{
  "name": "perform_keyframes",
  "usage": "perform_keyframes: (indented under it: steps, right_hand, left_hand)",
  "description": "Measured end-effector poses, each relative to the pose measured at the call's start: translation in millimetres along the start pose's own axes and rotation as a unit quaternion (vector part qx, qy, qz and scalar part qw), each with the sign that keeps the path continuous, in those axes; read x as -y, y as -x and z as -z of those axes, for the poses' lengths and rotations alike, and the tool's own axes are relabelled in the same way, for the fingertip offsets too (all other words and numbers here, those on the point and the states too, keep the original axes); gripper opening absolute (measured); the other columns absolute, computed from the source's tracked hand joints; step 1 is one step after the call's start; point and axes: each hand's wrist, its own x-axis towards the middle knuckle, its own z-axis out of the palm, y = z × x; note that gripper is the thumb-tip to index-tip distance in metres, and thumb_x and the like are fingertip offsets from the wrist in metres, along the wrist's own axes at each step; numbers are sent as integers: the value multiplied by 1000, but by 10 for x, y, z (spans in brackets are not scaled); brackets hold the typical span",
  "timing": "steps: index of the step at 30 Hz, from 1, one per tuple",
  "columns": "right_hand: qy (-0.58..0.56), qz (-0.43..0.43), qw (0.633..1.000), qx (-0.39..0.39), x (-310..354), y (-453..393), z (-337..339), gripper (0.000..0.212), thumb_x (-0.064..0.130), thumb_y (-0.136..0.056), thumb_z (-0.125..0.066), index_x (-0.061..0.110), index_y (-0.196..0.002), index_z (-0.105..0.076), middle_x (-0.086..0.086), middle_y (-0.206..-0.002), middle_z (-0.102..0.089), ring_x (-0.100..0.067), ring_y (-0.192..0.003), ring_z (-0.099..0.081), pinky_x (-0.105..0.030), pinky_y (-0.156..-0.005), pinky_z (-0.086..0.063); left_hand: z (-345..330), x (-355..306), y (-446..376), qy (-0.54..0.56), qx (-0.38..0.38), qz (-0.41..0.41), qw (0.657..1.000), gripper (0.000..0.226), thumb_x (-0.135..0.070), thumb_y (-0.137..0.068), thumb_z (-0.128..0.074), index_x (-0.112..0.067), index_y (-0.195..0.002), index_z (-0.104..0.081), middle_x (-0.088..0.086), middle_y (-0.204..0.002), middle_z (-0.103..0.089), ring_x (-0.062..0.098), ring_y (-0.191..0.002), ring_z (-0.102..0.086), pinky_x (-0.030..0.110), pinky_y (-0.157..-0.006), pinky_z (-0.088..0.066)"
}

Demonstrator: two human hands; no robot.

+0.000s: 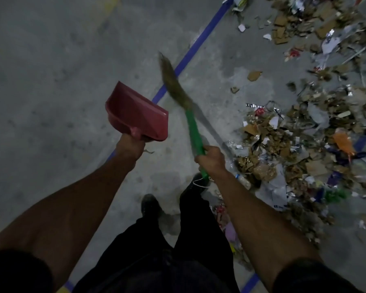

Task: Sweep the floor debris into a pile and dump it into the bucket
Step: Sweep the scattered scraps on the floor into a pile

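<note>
Debris (300, 132) lies scattered across the frame's right side. Left hand (129, 147) grips red dustpan (137, 114); right hand (211, 158) grips green-handled broom (179, 89). Sweep inward with short, low strokes. Bucket not visible.

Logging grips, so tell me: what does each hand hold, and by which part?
Left hand grips the red dustpan by its handle; right hand grips the broom by its green handle.
</note>
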Motion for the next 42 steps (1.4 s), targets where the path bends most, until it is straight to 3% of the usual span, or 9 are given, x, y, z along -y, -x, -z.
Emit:
perform_keyframes:
  steps: [6, 10, 13, 16, 20, 24, 27, 33, 42]
  right_hand:
    - [-157, -89, 978, -102, -299, -304, 501, 40, 4, -82, -70, 8, -121, -65, -11, -97, -69, -26, -74, -66, -30, -58, -60]
    - [-265, -134, 941, -163, -414, -449, 968, 15, 1, -83, -66, 1, -98, -62, -10, -67, -57, -16, -42, -53, -17, -33, -40]
    - [-294, -129, 929, -182, -509, -443, 1231, 6, 2, -87, -60, 6, -89, -56, -6, -55, -56, -6, -28, -48, -14, -31, -36]
    - [-301, -109, 917, -236, -542, -262, 1319, 11, 4, -83, -66, 12, -81, -59, -2, -59, -60, -11, -44, -58, -21, -43, -46]
    - [-308, -90, 898, -301, -665, 88, 1267, 40, 20, -63, -77, 18, -102, -70, -12, -85, -71, -36, -76, -68, -50, -72, -59]
    - [-274, -91, 900, -327, -561, 653, 1220, 42, 13, -80, -75, 7, -121, -66, -4, -84, -66, -36, -88, -67, -53, -82, -56]
    - [-252, -108, 904, -327, -580, 1010, 1093, 43, 9, -83, -72, 7, -125, -61, -1, -84, -62, -33, -86, -66, -49, -80, -57]
    - [-144, -164, 917, -334, -614, 1598, 389, 69, 24, -82, -70, 13, -142, -39, -15, -108, -63, -33, -93, -63, -35, -73, -51]
    - [-281, -223, 841, -405, -799, 2172, -1192, 43, 40, -58, -66, 17, -93, -58, -11, -78, -66, -31, -68, -67, -41, -53, -58]
  left_hand:
    - [-166, -65, -82, 20, 28, -37, 999, 15, 2, -81, -54, 6, -92, -63, 9, -57, -47, 20, -50, -40, 23, -42, -27]
    - [-281, -181, -50, 29, 32, -46, 998, 10, -1, -80, -55, -8, -74, -58, 4, -52, -46, 17, -45, -41, 23, -42, -28]
    - [-346, -278, -61, 23, 37, -60, 997, 9, -2, -78, -55, -7, -85, -59, 5, -56, -46, 17, -47, -42, 24, -43, -29]
    - [-405, -395, -6, 23, 53, -81, 995, 11, -3, -81, -55, -12, -75, -54, 5, -58, -46, 17, -48, -42, 24, -44, -30]
    - [-422, -541, 106, 22, 84, -109, 990, 11, -6, -76, -57, -11, -68, -52, 5, -55, -45, 17, -46, -40, 23, -44, -29]
    - [-343, -689, 256, 17, 128, -142, 981, 23, -19, -63, -54, -6, -82, -58, 4, -56, -46, 17, -46, -41, 23, -44, -30]
    - [-290, -745, 324, 0, 157, -171, 973, 5, -13, -71, -56, -9, -73, -54, 6, -56, -47, 19, -45, -41, 24, -46, -31]
    - [-138, -836, 291, -50, 224, -222, 948, 14, -9, -80, -59, -6, -67, -54, 9, -59, -51, 18, -45, -43, 23, -44, -33]
    - [294, -758, 409, -172, 325, -312, 876, 11, -10, -80, -62, -4, -71, -58, 11, -64, -57, 22, -49, -49, 25, -45, -38]
